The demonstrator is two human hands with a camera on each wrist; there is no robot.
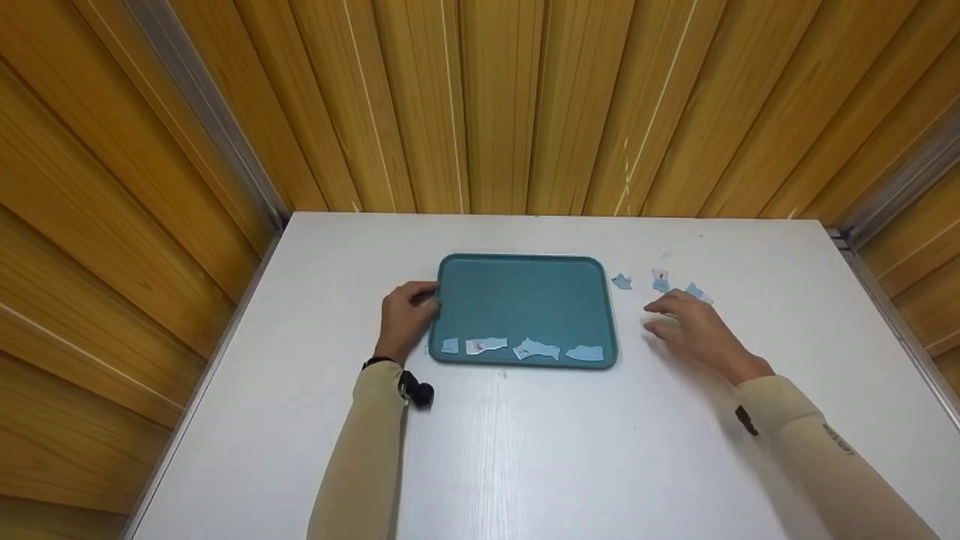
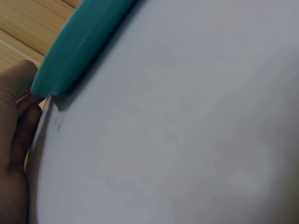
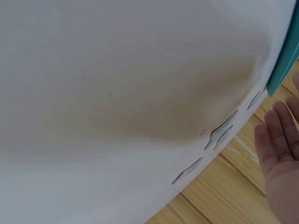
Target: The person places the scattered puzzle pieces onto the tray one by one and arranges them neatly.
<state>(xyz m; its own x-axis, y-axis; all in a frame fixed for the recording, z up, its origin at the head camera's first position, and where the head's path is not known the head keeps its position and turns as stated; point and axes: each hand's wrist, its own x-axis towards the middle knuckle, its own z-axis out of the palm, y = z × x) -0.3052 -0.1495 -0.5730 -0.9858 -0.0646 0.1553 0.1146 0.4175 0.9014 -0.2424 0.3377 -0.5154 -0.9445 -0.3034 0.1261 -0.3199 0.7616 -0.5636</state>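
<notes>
A teal rectangular tray [image 1: 525, 296] lies on the white table. At its left edge, my left hand [image 1: 405, 319] pinches the rim between thumb and fingers; the left wrist view shows the fingers [image 2: 28, 126] close by the tray corner [image 2: 70, 56]. Torn light-blue and white paper pieces lie in a row along the tray's near side, among them one jagged piece [image 1: 537, 349]. My right hand [image 1: 697, 330] hovers right of the tray, fingers apart and holding nothing. Just beyond it are more torn scraps: a small blue one [image 1: 622, 281], a printed one [image 1: 660, 280] and a partly covered one [image 1: 697, 291].
The white table [image 1: 510, 450] extends toward me and to both sides. Behind it rises a yellow wood-slat wall [image 1: 495, 112], with metal posts at the corners. A black device [image 1: 418, 390] is strapped to my left wrist.
</notes>
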